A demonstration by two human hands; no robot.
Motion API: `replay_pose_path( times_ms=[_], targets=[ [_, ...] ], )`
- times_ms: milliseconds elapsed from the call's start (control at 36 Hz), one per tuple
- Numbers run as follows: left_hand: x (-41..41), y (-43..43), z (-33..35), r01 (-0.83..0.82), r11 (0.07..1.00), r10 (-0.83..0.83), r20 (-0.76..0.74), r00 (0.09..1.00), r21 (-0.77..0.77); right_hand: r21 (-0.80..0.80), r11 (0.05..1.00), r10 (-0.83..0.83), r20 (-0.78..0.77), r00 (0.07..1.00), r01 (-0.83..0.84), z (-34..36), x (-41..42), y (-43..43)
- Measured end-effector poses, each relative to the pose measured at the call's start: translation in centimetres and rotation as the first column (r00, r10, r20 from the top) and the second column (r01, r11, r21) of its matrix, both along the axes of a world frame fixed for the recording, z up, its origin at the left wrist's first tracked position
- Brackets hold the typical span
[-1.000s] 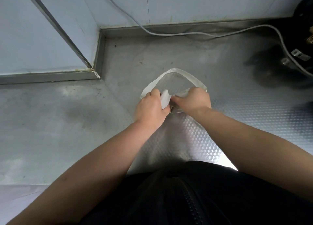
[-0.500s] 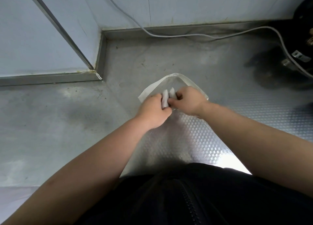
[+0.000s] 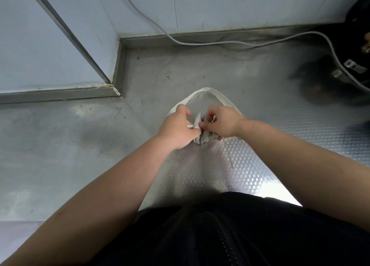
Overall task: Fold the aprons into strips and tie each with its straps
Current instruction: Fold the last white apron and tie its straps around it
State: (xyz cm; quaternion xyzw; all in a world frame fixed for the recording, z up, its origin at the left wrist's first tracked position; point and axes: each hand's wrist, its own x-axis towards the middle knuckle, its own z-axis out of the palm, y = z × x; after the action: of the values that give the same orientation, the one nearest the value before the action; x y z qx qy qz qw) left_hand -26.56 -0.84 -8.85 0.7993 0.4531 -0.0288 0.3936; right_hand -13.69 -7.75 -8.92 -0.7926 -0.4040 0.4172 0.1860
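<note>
Left fingers, right fingers pinch strap; apron beneath.

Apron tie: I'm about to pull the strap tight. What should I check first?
1. Left hand has the strap: ok, thumb and fingers pinch it.
2. Right hand has the strap: ok, its fingers pinch it right beside the left hand.
3. Apron gathered under the tie: ok, it is bunched between the hands.
4. Knot formed: cannot tell, the hands hide it.
5. Neck loop out of the tie: ok, it lies open on the table beyond the hands.
6. Cable clear: ok, it runs along the wall, apart from the apron.
</note>
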Motion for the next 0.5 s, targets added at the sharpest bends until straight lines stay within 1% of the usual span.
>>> replay_pose_path(
  times_ms=[83, 167, 194, 278, 333, 389, 417, 444, 500],
  targets=[
    [-0.3, -0.2, -0.5, -0.003, 1.000, 0.003, 0.081, 0.997, -0.010, 0.028, 1.000, -0.009, -0.072, 0.997, 0.011, 0.1, 0.4, -0.1],
    [-0.6, -0.1, -0.9, 0.006, 0.999, 0.001, 0.137, 0.991, -0.049, 0.015, 1.000, -0.013, -0.090, 0.996, 0.014, 0.0, 0.6, -0.3],
    [-0.7, 0.0, -1.0, 0.018, 0.996, -0.005, 0.146, 0.989, -0.091, 0.006, 1.000, -0.015, -0.090, 0.996, 0.016, 0.0, 0.6, -0.4],
    [-0.8, 0.6, -0.8, 0.045, 0.954, 0.012, 0.188, 0.982, -0.295, -0.013, 0.999, -0.046, -0.135, 0.990, 0.044, -0.1, 0.8, -0.6],
    [-0.9, 1.0, -0.5, 0.028, 0.923, 0.047, 0.185, 0.982, -0.383, -0.018, 0.995, -0.098, -0.257, 0.961, 0.097, -0.1, 0.8, -0.7],
    [-0.9, 1.3, -0.1, -0.011, 0.887, 0.110, 0.188, 0.976, -0.462, -0.035, 0.981, -0.189, -0.431, 0.882, 0.193, 0.1, 0.9, -0.8],
    [-1.0, 1.3, 0.0, -0.028, 0.862, 0.143, 0.189, 0.972, -0.506, -0.046, 0.973, -0.219, -0.484, 0.847, 0.225, 0.0, 1.0, -1.0],
    [-1.1, 1.5, 0.0, -0.036, 0.844, 0.164, 0.193, 0.967, -0.535, -0.041, 0.971, -0.225, -0.498, 0.838, 0.236, -0.1, 1.1, -1.0],
    [-1.3, 1.6, -0.3, -0.035, 0.818, 0.183, 0.202, 0.962, -0.574, -0.009, 0.980, -0.182, -0.464, 0.867, 0.201, -0.5, 1.2, -1.2]
  ],
)
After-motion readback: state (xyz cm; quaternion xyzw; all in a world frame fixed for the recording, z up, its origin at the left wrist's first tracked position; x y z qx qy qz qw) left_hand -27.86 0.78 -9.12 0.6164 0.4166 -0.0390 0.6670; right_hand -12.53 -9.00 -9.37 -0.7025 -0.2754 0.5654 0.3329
